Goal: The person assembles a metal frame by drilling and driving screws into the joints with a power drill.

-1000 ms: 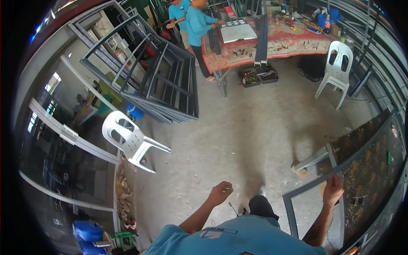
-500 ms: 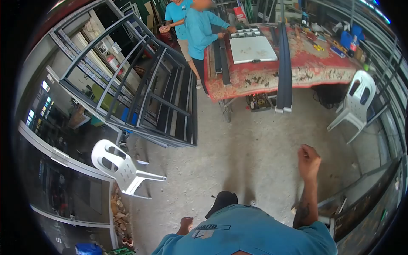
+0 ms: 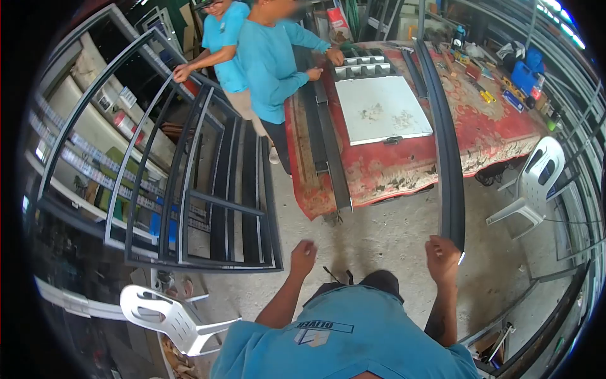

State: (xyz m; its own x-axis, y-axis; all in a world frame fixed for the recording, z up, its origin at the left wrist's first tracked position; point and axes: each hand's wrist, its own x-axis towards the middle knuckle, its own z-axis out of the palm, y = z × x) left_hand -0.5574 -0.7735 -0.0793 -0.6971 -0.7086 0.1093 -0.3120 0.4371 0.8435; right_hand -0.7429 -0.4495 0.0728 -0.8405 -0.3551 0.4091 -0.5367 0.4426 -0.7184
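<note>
My left hand [image 3: 304, 257] hangs in front of my body above the concrete floor, its fingers curled in and nothing visible in them. My right hand [image 3: 444, 258] is also curled, right at the near end of a long dark metal profile [image 3: 449, 183]; it overlaps that end in this view. The profile lies across the table [image 3: 379, 183], which is covered with a worn red patterned cloth, and sticks out well past the near edge. A white panel [image 3: 384, 114] with a small dark latch lies left of the profile.
Two people in blue shirts [image 3: 268, 69] [image 3: 224, 47] stand at the table's left. Dark metal frames [image 3: 189, 189] lean at left. White plastic chairs stand at left [image 3: 170, 316] and right [image 3: 536, 183]. Shorter dark profiles [image 3: 331, 151] and tools [image 3: 486, 96] lie on the cloth.
I have moved forward, so the table and profile are nearer. My left hand has risen in front of me; my right hand now meets the profile's end. One person's arm has reached toward the frames.
</note>
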